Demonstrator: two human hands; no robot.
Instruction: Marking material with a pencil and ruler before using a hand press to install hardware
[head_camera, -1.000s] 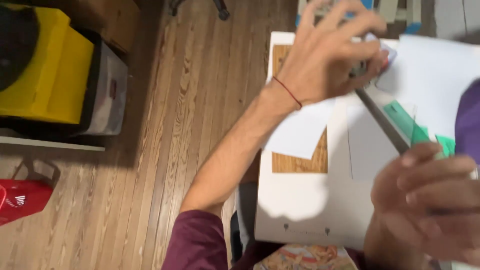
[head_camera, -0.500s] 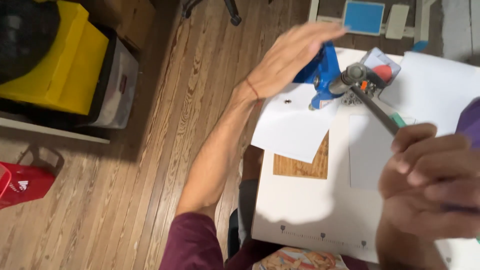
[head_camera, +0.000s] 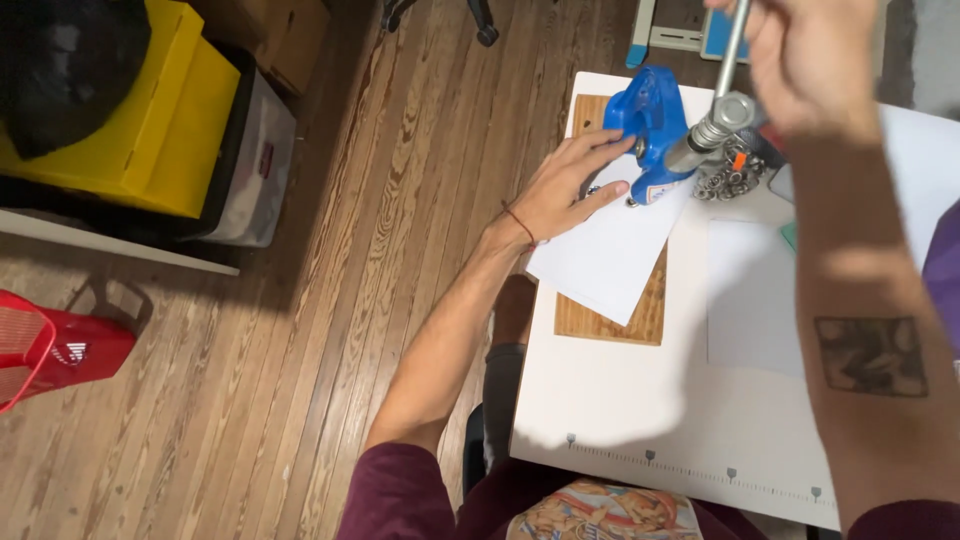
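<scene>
Counter (head_camera: 620, 420): stood right of the bare plank floor (head_camera: 330, 300).
Board (head_camera: 610, 320): lay on the counter's left part.
Press (head_camera: 650, 130): sat on the board's far end.
Paper sheet (head_camera: 610, 250): lay over the board, its far corner under the press.
Left hand (head_camera: 565, 190): rested on the sheet, just left of the press.
Right hand (head_camera: 810, 60): gripped the lever (head_camera: 730, 50) above the press.
Eyelets (head_camera: 725, 180): lay in a heap right of the press.
Bins (head_camera: 170, 130): stood on the floor, far left.
</scene>
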